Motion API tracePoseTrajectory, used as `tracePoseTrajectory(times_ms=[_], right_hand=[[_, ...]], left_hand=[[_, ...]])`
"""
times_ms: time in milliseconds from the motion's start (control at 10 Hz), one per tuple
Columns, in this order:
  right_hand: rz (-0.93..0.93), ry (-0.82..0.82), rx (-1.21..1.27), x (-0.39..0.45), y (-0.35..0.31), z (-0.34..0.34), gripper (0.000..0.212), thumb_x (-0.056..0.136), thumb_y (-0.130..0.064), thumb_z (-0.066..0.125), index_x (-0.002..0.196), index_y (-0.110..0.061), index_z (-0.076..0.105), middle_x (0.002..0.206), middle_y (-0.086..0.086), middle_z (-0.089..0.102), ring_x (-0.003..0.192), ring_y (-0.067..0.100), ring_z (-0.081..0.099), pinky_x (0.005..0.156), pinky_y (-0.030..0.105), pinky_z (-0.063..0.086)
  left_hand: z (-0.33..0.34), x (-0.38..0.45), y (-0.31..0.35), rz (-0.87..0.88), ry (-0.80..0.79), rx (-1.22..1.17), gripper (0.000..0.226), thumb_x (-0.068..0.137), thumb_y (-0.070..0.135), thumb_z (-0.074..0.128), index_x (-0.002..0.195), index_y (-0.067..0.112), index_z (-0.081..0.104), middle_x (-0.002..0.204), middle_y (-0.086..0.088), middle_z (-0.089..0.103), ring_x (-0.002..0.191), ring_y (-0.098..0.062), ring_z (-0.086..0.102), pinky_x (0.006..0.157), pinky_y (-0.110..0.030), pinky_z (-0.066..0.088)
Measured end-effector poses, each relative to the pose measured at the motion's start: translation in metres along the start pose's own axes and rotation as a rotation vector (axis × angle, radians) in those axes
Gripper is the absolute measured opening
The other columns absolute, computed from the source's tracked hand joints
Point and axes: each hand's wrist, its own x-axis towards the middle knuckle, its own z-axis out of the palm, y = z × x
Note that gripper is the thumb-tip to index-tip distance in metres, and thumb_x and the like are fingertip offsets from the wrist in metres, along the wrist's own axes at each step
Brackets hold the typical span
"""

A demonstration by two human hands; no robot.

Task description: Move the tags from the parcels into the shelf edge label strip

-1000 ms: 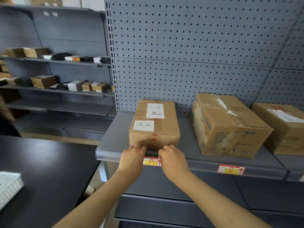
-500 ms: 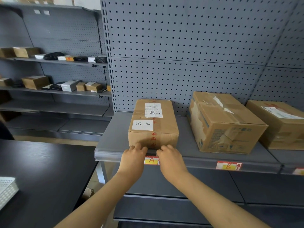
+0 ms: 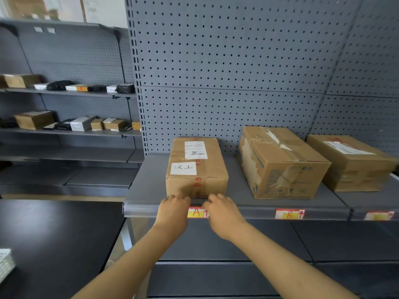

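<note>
A red and yellow tag marked A (image 3: 195, 213) sits in the grey shelf edge label strip (image 3: 248, 212), below the left parcel (image 3: 200, 180). That parcel carries a white handwritten label (image 3: 183, 168). My left hand (image 3: 172, 212) and my right hand (image 3: 222, 212) flank the tag and cover its two ends. Their fingers curl over the top of the strip and touch the foot of the parcel. A tag marked B (image 3: 289, 213) sits in the strip under the middle parcel (image 3: 280, 162). A third tag (image 3: 379, 215) sits under the right parcel (image 3: 354, 162).
A pegboard wall (image 3: 237, 72) backs the shelf. A black table (image 3: 43, 244) stands at the lower left with a white basket (image 3: 5, 264) on its edge. Far shelves at the left hold several small boxes (image 3: 34, 119). A lower shelf (image 3: 237, 266) lies beneath my arms.
Both hands stay on the A tag at the strip, with only small finger shifts. The view has drifted slightly.
</note>
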Motion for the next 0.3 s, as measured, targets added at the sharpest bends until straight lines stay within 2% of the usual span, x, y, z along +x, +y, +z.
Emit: tracePoseTrajectory(times_ms=[200,300], right_hand=[[0.073,0.077,0.151,-0.018,0.01,-0.014,0.03,0.089,-0.007,0.053,0.117,-0.015,0.06,0.118,0.006,0.058,0.108,0.026,0.05,0.091,0.036,0.044],[0.092,0.12,0.206,-0.026,0.013,-0.028,0.028,0.091,-0.011,0.052,0.117,-0.015,0.062,0.116,0.005,0.061,0.108,0.025,0.052,0.09,0.035,0.044]], left_hand=[[-0.019,-0.001,0.01,0.013,0.012,0.044,0.032,0.085,0.001,0.051,0.114,0.013,0.054,0.112,-0.007,0.061,0.098,-0.024,0.06,0.082,-0.03,0.047],[-0.038,-0.004,0.016,0.017,0.072,0.033,0.035,0.084,0.001,0.049,0.116,0.013,0.055,0.112,-0.006,0.06,0.097,-0.025,0.06,0.081,-0.03,0.046]])
